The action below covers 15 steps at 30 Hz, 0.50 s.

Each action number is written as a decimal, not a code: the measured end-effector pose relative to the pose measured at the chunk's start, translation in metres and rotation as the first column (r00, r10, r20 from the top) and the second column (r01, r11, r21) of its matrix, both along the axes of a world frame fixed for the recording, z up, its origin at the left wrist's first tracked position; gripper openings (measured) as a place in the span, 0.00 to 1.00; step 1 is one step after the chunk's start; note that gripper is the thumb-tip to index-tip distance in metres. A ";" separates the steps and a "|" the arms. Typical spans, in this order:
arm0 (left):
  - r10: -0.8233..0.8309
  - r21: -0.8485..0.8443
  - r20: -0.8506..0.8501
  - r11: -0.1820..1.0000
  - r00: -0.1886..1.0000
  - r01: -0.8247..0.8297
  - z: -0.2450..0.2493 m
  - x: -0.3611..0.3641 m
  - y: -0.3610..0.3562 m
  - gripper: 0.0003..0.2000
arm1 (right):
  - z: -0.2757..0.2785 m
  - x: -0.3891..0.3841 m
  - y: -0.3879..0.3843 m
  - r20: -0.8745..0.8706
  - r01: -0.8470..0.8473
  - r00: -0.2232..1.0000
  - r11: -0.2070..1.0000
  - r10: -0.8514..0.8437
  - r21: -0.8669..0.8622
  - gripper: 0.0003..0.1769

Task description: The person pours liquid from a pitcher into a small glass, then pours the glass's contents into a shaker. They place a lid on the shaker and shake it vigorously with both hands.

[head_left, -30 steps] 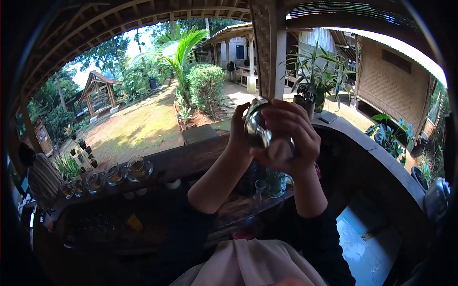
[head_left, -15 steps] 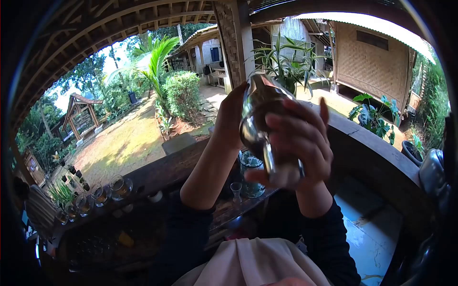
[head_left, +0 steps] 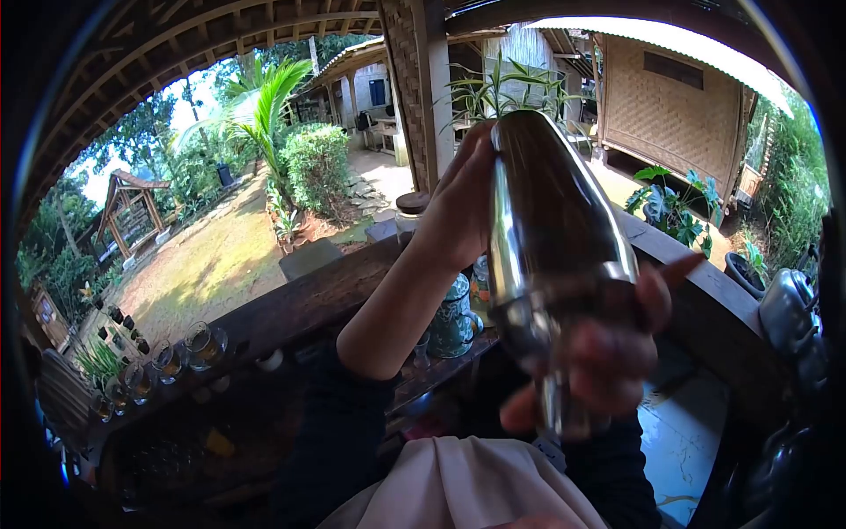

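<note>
A shiny metal cocktail shaker is held up in front of me, tilted, its broad base up and its narrow cap pointing down toward me. My left hand is closed against the base end from the left, its fingertips hidden behind the metal. Around the shoulder and cap end, my right hand is wrapped, blurred by motion, with one finger sticking out. Below and behind the shaker, a speckled green enamel mug stands on the wooden counter beside a small glass.
Several glass cups with brown contents line the counter at left. A dark metal kettle sits at far right by the ledge. A wooden post rises ahead; beyond lie a yard, plants and a woven-wall hut.
The shaker has swung down, right and closer to me, and its base now points up more. Both hands moved with it. The view has shifted slightly.
</note>
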State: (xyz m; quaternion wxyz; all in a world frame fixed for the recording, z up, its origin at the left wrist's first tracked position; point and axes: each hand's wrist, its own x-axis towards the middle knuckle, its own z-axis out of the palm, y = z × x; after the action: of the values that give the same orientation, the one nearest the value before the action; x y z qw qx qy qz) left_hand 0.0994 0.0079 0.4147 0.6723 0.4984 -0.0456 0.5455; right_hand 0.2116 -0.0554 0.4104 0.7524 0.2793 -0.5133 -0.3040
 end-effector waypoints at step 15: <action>0.036 0.036 -0.009 0.999 0.999 -0.036 -0.001 -0.006 0.000 0.20 | -0.013 0.014 0.000 0.223 0.395 0.909 0.897 -0.352 -0.198 0.27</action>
State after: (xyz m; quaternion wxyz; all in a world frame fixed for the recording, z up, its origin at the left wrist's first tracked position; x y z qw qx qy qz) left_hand 0.0938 0.0082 0.4139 0.6536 0.5139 -0.0432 0.5540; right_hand 0.2260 -0.0552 0.3972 0.6578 0.1092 -0.6566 -0.3524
